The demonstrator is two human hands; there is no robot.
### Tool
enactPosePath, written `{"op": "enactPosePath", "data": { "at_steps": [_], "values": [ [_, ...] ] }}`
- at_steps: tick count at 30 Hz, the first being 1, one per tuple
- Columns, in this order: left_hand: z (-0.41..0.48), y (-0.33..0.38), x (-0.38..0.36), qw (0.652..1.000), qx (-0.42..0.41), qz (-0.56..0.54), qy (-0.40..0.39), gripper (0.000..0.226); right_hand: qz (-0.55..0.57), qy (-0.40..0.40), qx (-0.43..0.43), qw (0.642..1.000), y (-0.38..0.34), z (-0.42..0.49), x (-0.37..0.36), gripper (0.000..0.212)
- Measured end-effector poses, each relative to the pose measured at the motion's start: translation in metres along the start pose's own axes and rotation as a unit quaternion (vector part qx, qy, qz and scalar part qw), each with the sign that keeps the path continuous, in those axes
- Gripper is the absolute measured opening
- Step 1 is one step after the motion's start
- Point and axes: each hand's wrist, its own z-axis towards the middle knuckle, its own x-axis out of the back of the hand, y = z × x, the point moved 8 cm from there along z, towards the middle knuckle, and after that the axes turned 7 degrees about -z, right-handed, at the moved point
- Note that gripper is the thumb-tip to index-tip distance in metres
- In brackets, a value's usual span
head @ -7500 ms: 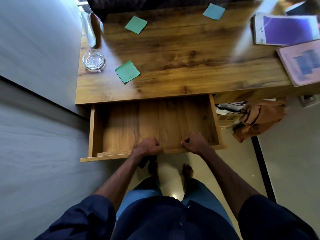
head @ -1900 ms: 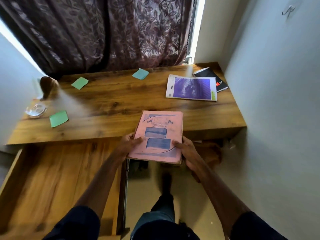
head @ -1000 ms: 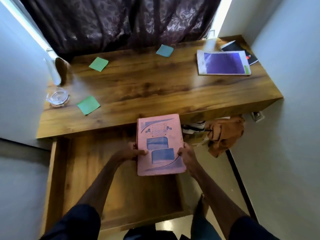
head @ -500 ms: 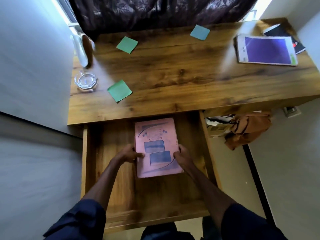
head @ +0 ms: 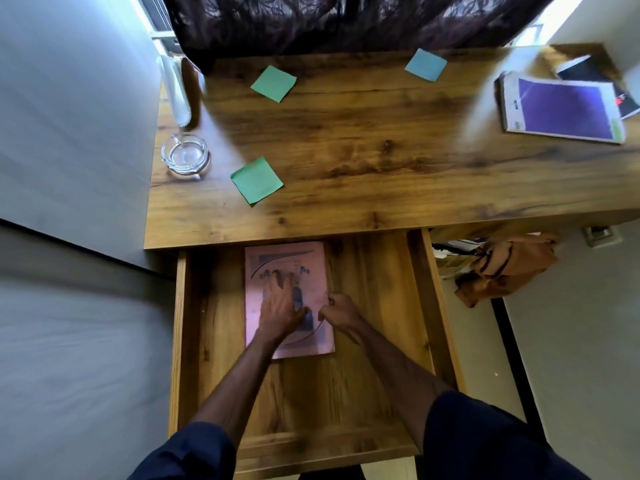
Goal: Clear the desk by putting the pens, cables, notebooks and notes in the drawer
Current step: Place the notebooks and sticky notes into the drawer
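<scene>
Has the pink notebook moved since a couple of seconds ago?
Yes. It was held over the desk front edge; now the pink notebook lies flat in the drawer, below that edge, left hand on it.

The surface (head: 363, 150) is warm brown wood with dark grain streaks and knots, and the drawer (head: 374, 306) matches it. In the drawer lies a pink notebook (head: 287, 265) with blue panels and a dark curved line. Two sticky notes are green (head: 273, 83) (head: 257, 180), a third light blue (head: 426, 64). A notebook (head: 564, 110) has a purple cover edged white, beside a black one (head: 585, 69). The ashtray (head: 185, 154) is clear glass, the curtain (head: 346, 22) dark with a leaf pattern, the sleeves (head: 187, 455) navy, the cloth (head: 505, 268) orange-brown
</scene>
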Motion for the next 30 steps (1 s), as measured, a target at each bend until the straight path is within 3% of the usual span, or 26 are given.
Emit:
{"op": "enactPosePath", "data": {
  "at_steps": [3,8,16,20,26,30],
  "values": [
    [0.006,0.007,-0.012,0.999,0.043,0.005,-0.023,0.096,0.009,-0.018,0.009,1.000,-0.013,0.004,-0.011,0.050],
    [0.011,-0.018,-0.010,0.995,0.091,-0.001,-0.033,0.098,0.048,-0.061,0.011,0.997,-0.026,0.005,-0.045,0.054],
    [0.006,-0.045,0.000,0.995,0.080,0.031,-0.048,0.097,0.096,-0.131,0.009,0.987,-0.032,-0.003,-0.070,0.071],
    [0.006,-0.033,0.004,0.995,0.086,0.032,-0.043,0.088,0.071,-0.105,0.028,0.991,-0.031,-0.009,-0.043,0.073],
    [0.003,0.059,0.030,0.993,-0.083,0.051,0.065,0.027,0.148,0.019,0.097,0.984,-0.035,-0.032,0.055,0.053],
    [0.001,0.149,0.044,0.979,-0.170,0.000,0.116,0.024,0.150,0.100,0.129,0.975,-0.021,-0.057,0.143,0.044]
  ]
}}
